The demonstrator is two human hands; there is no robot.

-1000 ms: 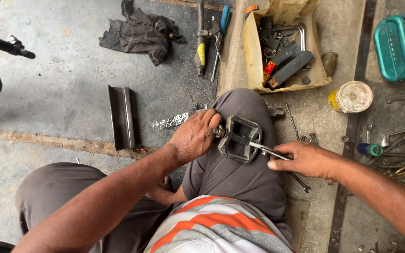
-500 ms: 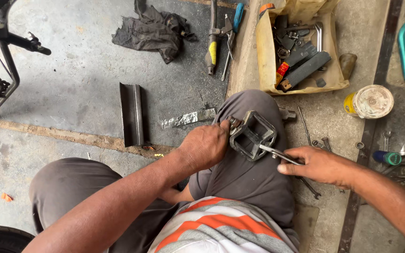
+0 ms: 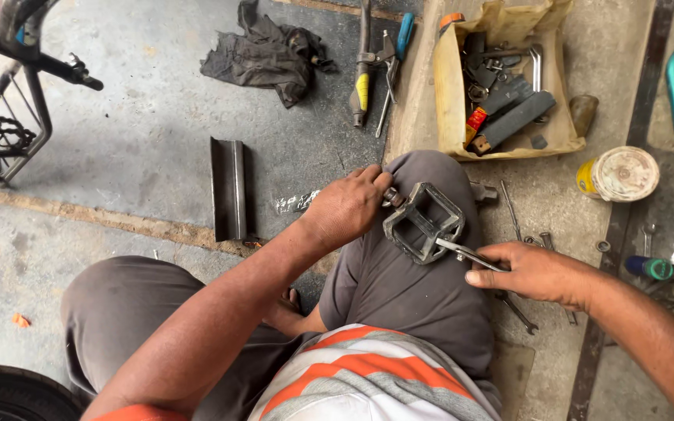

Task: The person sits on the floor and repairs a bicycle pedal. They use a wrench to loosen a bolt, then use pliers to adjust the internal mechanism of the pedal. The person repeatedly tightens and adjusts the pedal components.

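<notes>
One grey, boxy metal pedal (image 3: 423, 222)

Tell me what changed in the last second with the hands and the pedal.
Little changed. The left hand still grips the pedal at its axle end on the knee, and the right hand still holds the spanner against it. Mostly the view shifted.

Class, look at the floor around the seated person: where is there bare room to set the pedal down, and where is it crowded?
Bare concrete lies between the dark rag and the metal channel piece, and left of that toward the bike frame. Crowded: the cardboard tray of tools and the floor by the right hand, strewn with wrenches.
</notes>
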